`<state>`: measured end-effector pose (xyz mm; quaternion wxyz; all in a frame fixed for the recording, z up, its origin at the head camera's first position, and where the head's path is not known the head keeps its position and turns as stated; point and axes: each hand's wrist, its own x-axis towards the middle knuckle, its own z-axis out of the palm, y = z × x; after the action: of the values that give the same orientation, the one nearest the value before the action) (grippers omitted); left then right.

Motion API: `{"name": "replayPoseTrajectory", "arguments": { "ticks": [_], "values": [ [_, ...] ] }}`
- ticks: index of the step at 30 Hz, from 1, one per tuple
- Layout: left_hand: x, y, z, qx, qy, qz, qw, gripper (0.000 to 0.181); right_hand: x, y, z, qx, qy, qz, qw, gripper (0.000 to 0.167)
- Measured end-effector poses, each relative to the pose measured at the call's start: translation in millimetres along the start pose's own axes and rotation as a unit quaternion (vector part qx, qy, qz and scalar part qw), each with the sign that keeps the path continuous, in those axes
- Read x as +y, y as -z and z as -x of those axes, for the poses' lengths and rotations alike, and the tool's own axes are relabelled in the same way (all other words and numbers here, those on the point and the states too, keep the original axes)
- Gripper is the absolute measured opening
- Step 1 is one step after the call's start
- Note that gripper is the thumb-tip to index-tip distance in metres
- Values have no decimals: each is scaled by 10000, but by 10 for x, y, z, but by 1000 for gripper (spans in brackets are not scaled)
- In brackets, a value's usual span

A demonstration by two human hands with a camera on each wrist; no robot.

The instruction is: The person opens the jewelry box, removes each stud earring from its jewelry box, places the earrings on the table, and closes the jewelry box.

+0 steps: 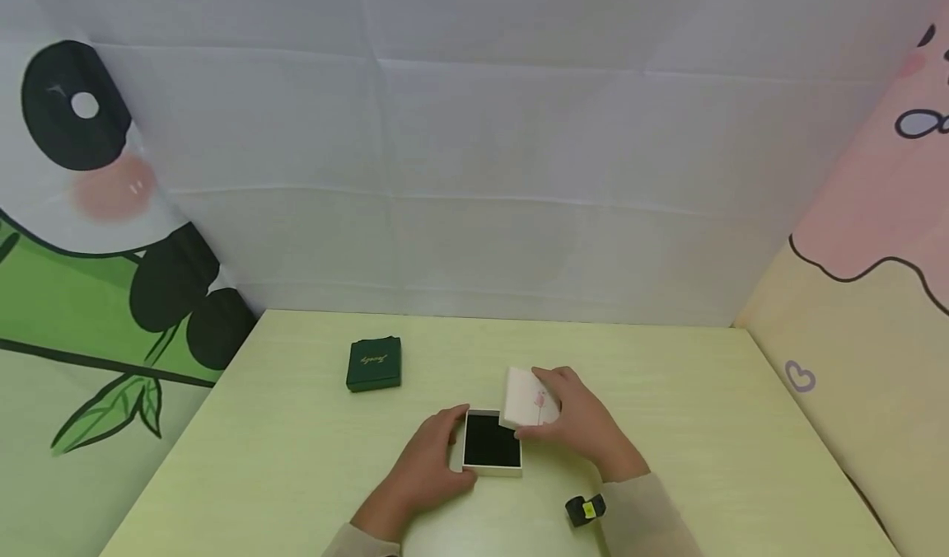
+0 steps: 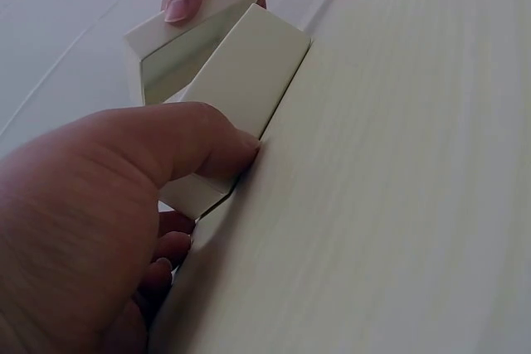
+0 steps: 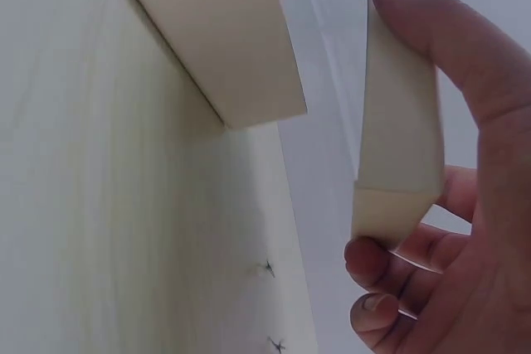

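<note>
A white box base (image 1: 493, 471) with a dark inside lies on the table, its top uncovered. My left hand (image 1: 428, 468) grips it from the left, thumb at the near side and fingers at the far side; the left wrist view shows the thumb pressed on the base's side wall (image 2: 249, 64). Above and to the right of the base, my right hand (image 1: 589, 425) holds the white lid (image 1: 525, 396), which has a pink flower print. In the right wrist view the lid (image 3: 400, 105) is pinched between thumb and fingers, apart from the base (image 3: 220, 39).
A dark green box (image 1: 374, 363) with gold lettering sits at the back left of the table (image 1: 296, 425). Close to the right sleeve is a small black object with a yellow-green patch (image 1: 588, 509). Cloth walls with cartoon prints stand around the table.
</note>
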<state>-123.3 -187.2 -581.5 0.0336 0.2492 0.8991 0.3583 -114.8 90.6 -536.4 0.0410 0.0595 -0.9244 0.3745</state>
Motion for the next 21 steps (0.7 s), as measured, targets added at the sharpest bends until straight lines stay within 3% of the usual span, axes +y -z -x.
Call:
{"name": "replayPoseTrajectory", "arguments": {
  "ticks": [21],
  "values": [
    [5, 1, -16, 79, -29, 26, 10000, 90, -161, -226, 145, -395, 507, -441, 9970, 105]
  ]
}}
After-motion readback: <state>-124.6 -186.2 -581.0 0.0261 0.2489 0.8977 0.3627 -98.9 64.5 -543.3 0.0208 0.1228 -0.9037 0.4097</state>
